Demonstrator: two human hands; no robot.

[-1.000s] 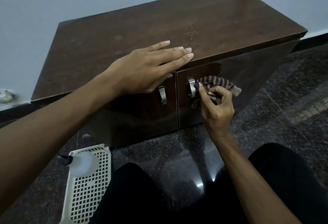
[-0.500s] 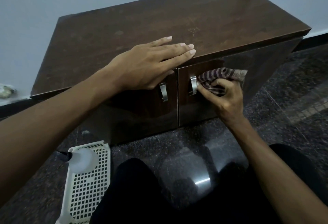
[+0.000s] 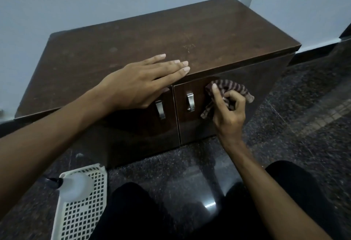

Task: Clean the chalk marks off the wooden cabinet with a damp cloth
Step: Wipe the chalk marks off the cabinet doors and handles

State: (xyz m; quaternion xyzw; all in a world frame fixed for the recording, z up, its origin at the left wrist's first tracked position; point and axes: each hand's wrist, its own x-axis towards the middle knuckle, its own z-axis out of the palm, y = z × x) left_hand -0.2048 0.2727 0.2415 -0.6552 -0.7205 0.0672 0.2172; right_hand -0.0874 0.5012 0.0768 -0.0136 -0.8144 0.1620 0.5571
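The low, dark brown wooden cabinet (image 3: 190, 36) stands before me. My left hand (image 3: 140, 85) lies flat, fingers straight, on the cabinet's top front edge. My right hand (image 3: 229, 114) clutches the crumpled brown-and-white striped cloth (image 3: 231, 87) against the cabinet's right door.
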